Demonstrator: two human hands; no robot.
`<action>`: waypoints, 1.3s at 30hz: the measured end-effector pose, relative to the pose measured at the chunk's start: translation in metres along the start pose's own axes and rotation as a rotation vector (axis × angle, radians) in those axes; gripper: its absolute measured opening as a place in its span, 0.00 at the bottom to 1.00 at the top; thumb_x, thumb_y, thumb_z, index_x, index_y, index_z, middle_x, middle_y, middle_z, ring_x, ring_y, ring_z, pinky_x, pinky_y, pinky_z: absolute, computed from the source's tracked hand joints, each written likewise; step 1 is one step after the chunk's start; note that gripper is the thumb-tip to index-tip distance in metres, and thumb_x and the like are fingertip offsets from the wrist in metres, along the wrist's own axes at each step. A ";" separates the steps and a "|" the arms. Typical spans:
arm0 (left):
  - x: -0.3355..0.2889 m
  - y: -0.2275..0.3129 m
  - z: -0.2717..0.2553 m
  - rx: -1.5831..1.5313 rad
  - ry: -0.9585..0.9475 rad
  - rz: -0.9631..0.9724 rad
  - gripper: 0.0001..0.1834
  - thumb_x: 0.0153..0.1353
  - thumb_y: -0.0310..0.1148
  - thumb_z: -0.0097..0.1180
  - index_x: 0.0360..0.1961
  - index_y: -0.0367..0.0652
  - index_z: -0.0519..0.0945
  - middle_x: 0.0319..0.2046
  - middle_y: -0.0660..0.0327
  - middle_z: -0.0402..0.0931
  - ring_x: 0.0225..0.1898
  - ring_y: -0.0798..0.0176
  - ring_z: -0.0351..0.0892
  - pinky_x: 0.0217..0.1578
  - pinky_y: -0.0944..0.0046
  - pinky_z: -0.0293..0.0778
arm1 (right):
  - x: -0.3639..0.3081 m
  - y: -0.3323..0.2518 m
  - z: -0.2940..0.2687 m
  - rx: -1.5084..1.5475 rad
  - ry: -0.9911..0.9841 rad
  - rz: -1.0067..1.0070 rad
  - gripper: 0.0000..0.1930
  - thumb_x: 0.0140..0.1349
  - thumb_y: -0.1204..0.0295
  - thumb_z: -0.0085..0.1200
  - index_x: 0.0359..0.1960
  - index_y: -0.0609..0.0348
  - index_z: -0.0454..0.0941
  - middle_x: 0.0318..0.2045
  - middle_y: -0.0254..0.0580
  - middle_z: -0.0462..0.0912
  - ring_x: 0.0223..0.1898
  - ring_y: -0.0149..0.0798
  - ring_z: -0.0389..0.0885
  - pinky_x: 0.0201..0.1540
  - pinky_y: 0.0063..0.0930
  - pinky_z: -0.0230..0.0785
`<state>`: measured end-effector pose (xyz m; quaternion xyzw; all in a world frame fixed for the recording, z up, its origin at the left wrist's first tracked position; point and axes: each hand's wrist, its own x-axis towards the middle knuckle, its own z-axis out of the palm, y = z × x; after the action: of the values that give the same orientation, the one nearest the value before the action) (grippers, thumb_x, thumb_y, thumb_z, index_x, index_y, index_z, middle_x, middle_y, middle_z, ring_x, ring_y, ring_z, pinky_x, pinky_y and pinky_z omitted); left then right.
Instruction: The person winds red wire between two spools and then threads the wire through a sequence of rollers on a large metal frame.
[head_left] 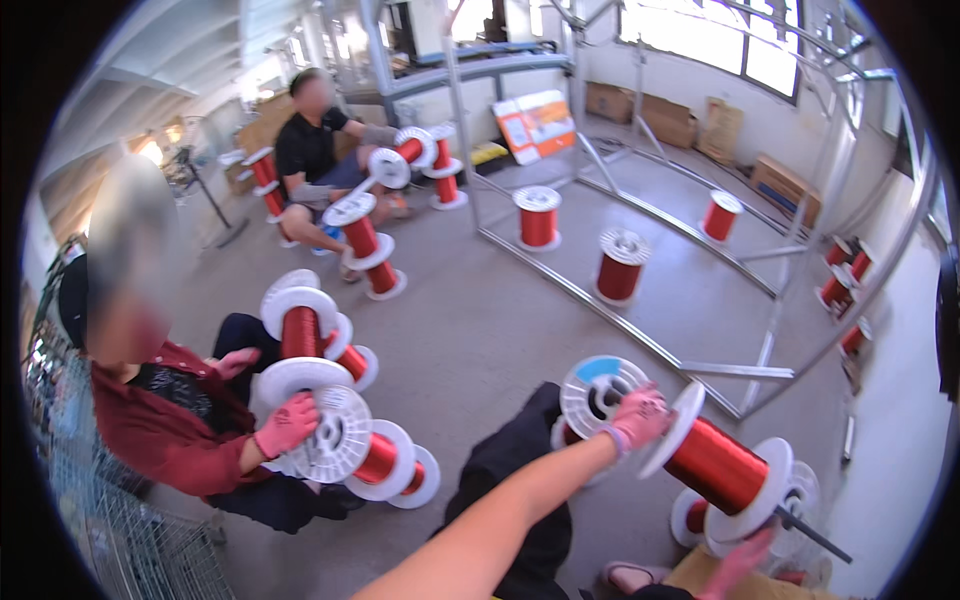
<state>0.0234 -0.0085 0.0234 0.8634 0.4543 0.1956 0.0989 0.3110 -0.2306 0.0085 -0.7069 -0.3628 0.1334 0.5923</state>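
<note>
Red wire spool (715,465) is at lower right of view, tilted, lying between the wearer's two hands, upper end toward the left hand, lower end toward the right. Dark rod (818,538) sticks out past its lower end.

Left hand (641,416), pink glove: fingers bent, up at the outer side of the upper white flange (673,430). Can't tell if they're closed on the flange or on something behind it. Right hand (738,566), pink glove: low, at the underside of the lower white flange (777,474), near the rod. Fingers mostly hidden/blurred; can't tell how far open or whether they clamp.

Just left of the left hand: spool with a blue patch (590,384) on its top flange. More spools (694,513) below the tilted one.

Left side: co-worker in dark red top (160,425), crouched or seated, pink-gloved hand (288,425) at the flange of a nearby spool (345,440). Wire mesh basket (150,545) at lower left.

Further back: co-worker in black shirt (307,145), seated, with a tilted spool (408,152) in front. Metal frame (600,312) on the floor; three upright spools stand around it, left one (538,220), middle one (620,272), right one (719,218).
</note>
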 end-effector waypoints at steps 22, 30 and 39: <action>-0.006 0.002 0.007 -0.091 0.151 -0.054 0.25 0.67 0.46 0.42 0.26 0.40 0.85 0.36 0.54 0.83 0.54 0.52 0.75 0.66 0.59 0.59 | -0.019 0.041 0.044 -0.602 0.018 -0.241 0.27 0.74 0.64 0.40 0.70 0.62 0.53 0.65 0.57 0.64 0.64 0.51 0.67 0.67 0.37 0.58; -0.002 -0.005 0.013 0.089 0.134 0.050 0.23 0.67 0.44 0.43 0.20 0.49 0.84 0.30 0.57 0.82 0.46 0.55 0.79 0.64 0.58 0.62 | 0.043 -0.008 0.037 -0.366 0.087 -0.383 0.29 0.73 0.63 0.44 0.69 0.67 0.53 0.68 0.58 0.60 0.69 0.51 0.59 0.70 0.38 0.51; 0.003 -0.007 0.005 0.166 0.026 0.074 0.22 0.68 0.44 0.41 0.31 0.42 0.84 0.34 0.56 0.83 0.47 0.59 0.79 0.66 0.60 0.60 | -0.050 0.031 0.009 0.019 0.079 -0.028 0.22 0.72 0.72 0.38 0.64 0.71 0.61 0.62 0.59 0.67 0.63 0.51 0.68 0.65 0.37 0.60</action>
<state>0.0216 -0.0021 0.0170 0.8823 0.4379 0.1720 0.0138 0.2809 -0.2588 -0.0347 -0.7008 -0.3481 0.1005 0.6145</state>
